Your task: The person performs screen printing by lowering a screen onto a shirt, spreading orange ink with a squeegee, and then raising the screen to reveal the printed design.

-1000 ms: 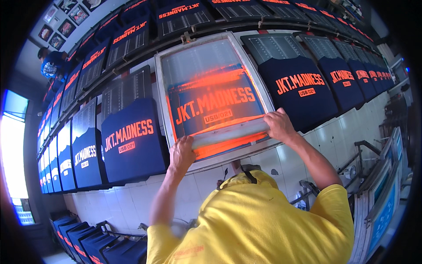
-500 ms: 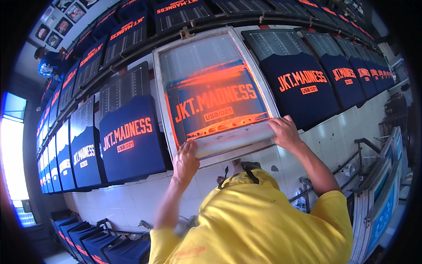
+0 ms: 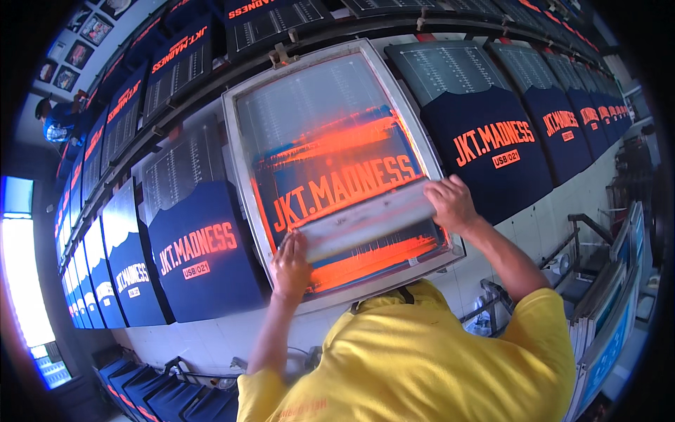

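My left hand (image 3: 290,266) and my right hand (image 3: 453,204) are closed on the two ends of a long pale squeegee (image 3: 369,224). It lies across the mesh of a grey-framed printing screen (image 3: 302,69), over the lower part of the orange lettering. Bright orange ink (image 3: 348,135) is smeared across the mesh beyond the lettering. Another orange ink band (image 3: 380,257) lies between the squeegee and the near rail. Beneath the mesh, dark blue fabric shows. The squeegee's blade edge is hidden from this angle.
Navy garment pieces with orange lettering lie on slanted boards to the right (image 3: 485,148) and left (image 3: 200,264). A metal rail (image 3: 422,27) runs behind the screen. Framed screens (image 3: 608,344) stand at the lower right. At far left is a person in blue (image 3: 62,125).
Both hands have pushed the squeegee away from the screen's near rail, up onto the lettering. A band of orange ink now shows on its near side. The view has shifted slightly.
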Tool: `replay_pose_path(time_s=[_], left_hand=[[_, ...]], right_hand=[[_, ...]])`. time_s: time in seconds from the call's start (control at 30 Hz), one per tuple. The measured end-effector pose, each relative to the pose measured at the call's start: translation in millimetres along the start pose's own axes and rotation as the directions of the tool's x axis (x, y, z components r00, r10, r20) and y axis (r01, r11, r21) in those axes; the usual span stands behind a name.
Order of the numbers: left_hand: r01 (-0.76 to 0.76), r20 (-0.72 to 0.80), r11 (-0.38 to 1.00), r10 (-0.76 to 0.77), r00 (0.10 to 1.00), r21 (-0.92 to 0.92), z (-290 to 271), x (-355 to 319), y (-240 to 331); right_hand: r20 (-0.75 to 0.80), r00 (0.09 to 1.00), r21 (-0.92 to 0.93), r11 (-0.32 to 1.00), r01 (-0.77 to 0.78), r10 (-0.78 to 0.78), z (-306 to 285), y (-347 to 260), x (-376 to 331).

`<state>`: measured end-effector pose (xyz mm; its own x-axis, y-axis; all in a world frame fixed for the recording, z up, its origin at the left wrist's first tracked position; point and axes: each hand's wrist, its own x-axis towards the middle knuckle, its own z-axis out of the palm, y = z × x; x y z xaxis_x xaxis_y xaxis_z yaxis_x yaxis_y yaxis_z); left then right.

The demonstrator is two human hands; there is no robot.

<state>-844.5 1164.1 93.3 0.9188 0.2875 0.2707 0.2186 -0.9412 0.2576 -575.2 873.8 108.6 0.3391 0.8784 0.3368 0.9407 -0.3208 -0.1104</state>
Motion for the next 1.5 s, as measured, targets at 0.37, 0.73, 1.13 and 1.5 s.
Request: replay_pose_path(time_s=[0.37,0.73,1.13,1.5], left_hand=[[0.106,0.044,0.994,-0.106,0.993,-0.005,-0.8,114.7,-51.0],[0.149,0.053,0.989,-0.148,0.988,-0.018,-41.1,68.4,-37.8],[0.135,0.089,0.991,-0.133,0.987,-0.022,-47.1,-90.1,26.7],[0.026,-0.019,1.000,-0.026,0.999,-0.006,-21.3,-39.1,-19.2]], right_hand=[[0.104,0.994,0.022,1.000,0.022,-0.024,31.7,77.5,135.6],[0.152,0.987,-0.035,0.998,0.048,-0.042,-9.6,30.1,109.5],[0.086,0.996,0.094,0.996,-0.001,-0.007,-26.1,-71.0,-56.1],[0.025,0.999,0.030,0.999,0.024,-0.025,0.7,-48.4,-0.5]])
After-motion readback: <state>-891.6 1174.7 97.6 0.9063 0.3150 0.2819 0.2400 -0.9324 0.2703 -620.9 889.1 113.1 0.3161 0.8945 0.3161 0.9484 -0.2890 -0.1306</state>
